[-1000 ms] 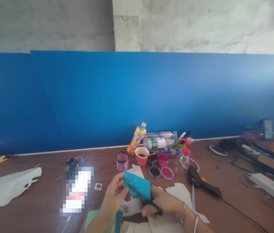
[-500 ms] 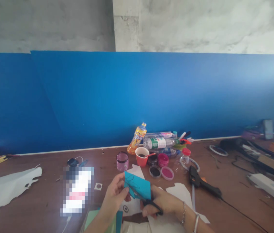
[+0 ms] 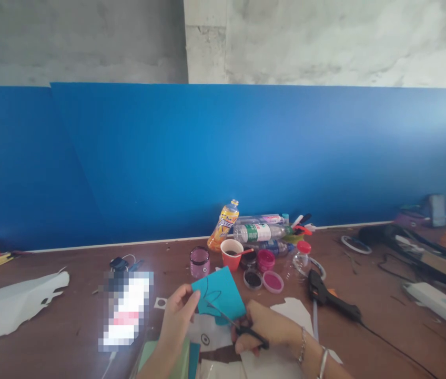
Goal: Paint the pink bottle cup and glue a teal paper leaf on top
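Before me, card (image 3: 219, 290) between left hand (image 3: 178, 317) and right hand (image 3: 266, 327) with scissors (image 3: 242, 329), cup (image 3: 231, 255) just behind it, bottles (image 3: 260, 231) behind the cup, glue gun (image 3: 327, 297) on table (image 3: 49, 337) to my right.

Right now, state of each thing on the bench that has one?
teal paper: pinched in left hand, raised
scissors: in right hand, blades at the paper's edge
orange cup: upright, stick inside
green-label bottle: lying on its side
yellow bottle: tilted
shallow pink pot: open
glue gun: lying flat

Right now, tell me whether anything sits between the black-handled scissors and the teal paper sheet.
Nothing visible does. The black-handled scissors in the right hand touch the teal paper sheet, which the left hand pinches.
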The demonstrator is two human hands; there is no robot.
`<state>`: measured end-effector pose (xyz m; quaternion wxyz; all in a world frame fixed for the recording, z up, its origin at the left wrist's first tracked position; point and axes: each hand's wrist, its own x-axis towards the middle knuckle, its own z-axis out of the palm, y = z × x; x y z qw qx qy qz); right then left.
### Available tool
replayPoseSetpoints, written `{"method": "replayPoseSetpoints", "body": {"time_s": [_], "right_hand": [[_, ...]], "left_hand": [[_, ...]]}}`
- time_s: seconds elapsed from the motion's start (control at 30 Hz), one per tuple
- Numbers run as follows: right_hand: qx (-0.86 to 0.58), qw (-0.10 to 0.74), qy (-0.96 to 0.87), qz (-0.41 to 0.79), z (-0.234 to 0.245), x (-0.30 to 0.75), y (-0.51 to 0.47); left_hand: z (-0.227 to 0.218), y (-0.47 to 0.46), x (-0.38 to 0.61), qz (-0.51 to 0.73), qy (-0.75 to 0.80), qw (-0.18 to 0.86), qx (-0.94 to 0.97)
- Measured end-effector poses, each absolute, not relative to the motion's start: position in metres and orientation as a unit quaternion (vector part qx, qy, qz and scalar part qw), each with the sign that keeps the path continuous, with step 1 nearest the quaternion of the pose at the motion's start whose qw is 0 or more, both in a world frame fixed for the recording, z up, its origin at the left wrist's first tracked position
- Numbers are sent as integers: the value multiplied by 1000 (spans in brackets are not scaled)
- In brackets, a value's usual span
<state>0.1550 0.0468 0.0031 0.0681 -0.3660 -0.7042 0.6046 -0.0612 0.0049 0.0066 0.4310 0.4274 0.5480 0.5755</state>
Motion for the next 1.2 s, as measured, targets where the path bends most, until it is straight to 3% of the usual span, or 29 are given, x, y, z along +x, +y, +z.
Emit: {"method": "replayPoseSetpoints", "body": {"time_s": [0.33, 0.5, 0.77, 1.2], "right_hand": [[-363, 116, -682, 625, -1, 153, 44], [-365, 83, -701, 607, 0, 154, 44], [-356, 41, -725, 588, 1, 158, 46], [-378, 41, -729, 569, 3, 155, 45]], "left_hand": [[10, 3, -61, 585, 528, 458, 411], [10, 3, -62, 570, 527, 462, 428], [1, 5, -64, 549, 486, 552, 398], [9, 1, -57, 536, 481, 570, 395]]}}
